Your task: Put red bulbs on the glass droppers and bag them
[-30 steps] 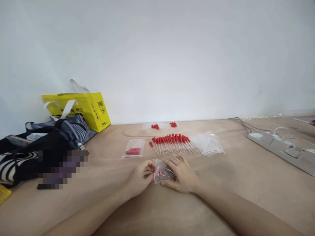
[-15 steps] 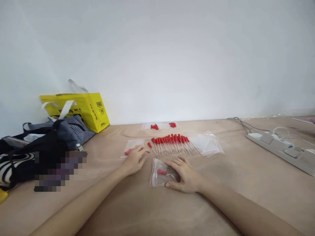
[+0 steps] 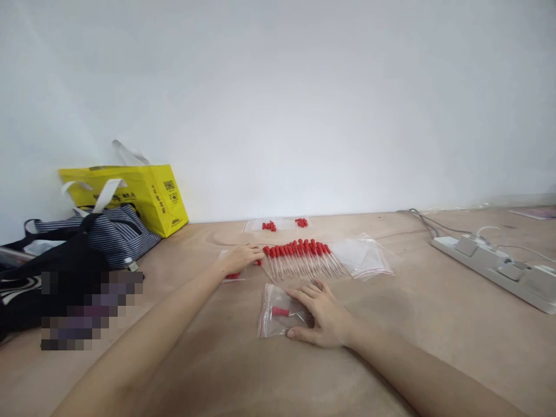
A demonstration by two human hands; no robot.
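My left hand [image 3: 243,259] reaches over the left end of a row of droppers [image 3: 299,258] with red rubber bulbs and clear tubes. Its fingers are stretched out, the tips at or just above the bulb of the leftmost dropper [image 3: 259,262]; contact cannot be made out. Under that hand lies a small clear bag with a red item [image 3: 233,276], mostly covered. My right hand [image 3: 324,315] rests with fingers and thumb apart over the right side of a zip bag [image 3: 268,321]. Inside that bag a dropper [image 3: 280,311] lies with its red bulb to the left.
Flat clear zip bags [image 3: 367,258] lie right of the row. Behind it are more red bulbs [image 3: 269,226] on clear plastic by the wall. A white power strip [image 3: 499,272] with cables sits right. A yellow bag [image 3: 169,202] and striped bag [image 3: 117,231] stand left.
My left hand has moved forward and right, from over the small bag to the leftmost dropper. My right hand stays on its zip bag. The whole view has shifted slightly.
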